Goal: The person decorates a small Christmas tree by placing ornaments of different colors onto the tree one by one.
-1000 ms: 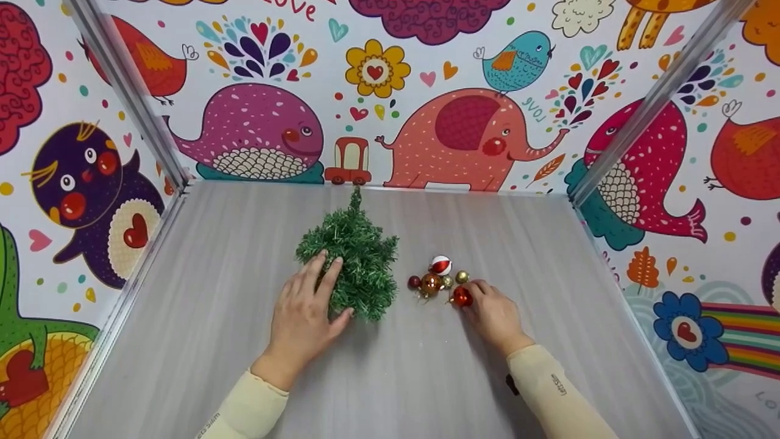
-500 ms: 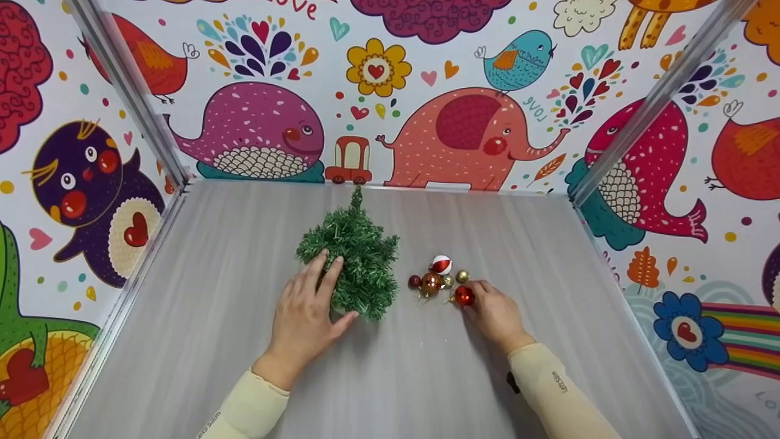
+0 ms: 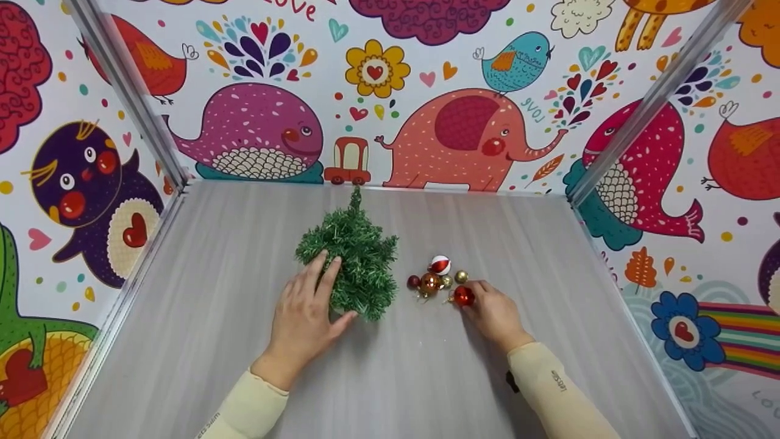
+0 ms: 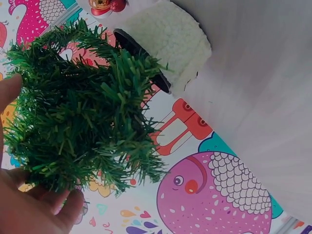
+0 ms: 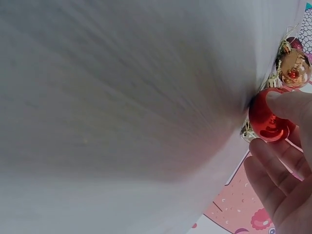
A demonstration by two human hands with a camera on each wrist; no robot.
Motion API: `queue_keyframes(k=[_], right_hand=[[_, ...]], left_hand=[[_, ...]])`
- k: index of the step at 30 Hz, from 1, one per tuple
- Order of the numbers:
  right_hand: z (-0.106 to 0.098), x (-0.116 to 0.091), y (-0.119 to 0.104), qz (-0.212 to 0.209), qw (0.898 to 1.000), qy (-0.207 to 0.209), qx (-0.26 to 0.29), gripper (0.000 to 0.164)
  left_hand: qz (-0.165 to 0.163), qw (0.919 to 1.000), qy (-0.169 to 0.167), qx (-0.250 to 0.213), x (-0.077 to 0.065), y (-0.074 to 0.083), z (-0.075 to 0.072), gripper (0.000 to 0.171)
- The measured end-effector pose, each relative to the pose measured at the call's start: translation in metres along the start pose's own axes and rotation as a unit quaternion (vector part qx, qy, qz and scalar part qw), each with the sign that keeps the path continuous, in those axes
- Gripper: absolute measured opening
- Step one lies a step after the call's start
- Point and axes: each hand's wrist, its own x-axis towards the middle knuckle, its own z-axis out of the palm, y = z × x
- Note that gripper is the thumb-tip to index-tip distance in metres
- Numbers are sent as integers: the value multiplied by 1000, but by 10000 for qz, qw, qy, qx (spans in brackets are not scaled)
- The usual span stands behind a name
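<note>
A small green artificial Christmas tree (image 3: 359, 262) stands on the table. Its base, wrapped in white fleecy material (image 4: 168, 41), shows in the left wrist view. My left hand (image 3: 308, 317) rests against the tree's near left side, fingers spread and fairly straight, thumb apart. With thumb and fingers my right hand (image 3: 495, 314) pinches a shiny red bauble (image 5: 268, 114), low at the tabletop. Beside it lie a red-and-white bauble (image 3: 440, 265), an amber-gold bauble (image 3: 430, 283), a dark red one (image 3: 414, 281) and small gold ones (image 3: 461, 276).
The table (image 3: 237, 231) has a pale wood-grain top. Patterned walls (image 3: 262, 134) with cartoon animals enclose its back and sides, with metal posts (image 3: 131, 91) at the corners. A small dark object (image 3: 512, 382) shows beside the right sleeve.
The red bauble in my right hand has shifted very slightly to the right. My left hand and the tree have stayed in place.
</note>
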Motion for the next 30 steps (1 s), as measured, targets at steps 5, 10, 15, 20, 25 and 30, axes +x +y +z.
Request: queue_keyframes(k=[5,10,15,20,25,30], right_hand=[[-1,0,0,-53,10000,-18,-6,46],[-1,0,0,-90,9999,55,-91,46],[-4,-3,-2,-81,9999,50,-143,47],[-10,-6,-7,-65,10000,63,-28,47],[-19,-8,-17,-37,9998,143,118,46],[-29,-8,-29,-162,9988,372,277,43]], left_hand=[[13,10000,23,-4,0,0,-1,104],[18,10000,33,3,1,0,0,103],[61,9999,98,-19,0,1,1,102],[67,9999,121,-44,0,1,1,101],[64,9998,146,-70,0,0,2,101],[23,9999,127,-60,0,-1,2,102]])
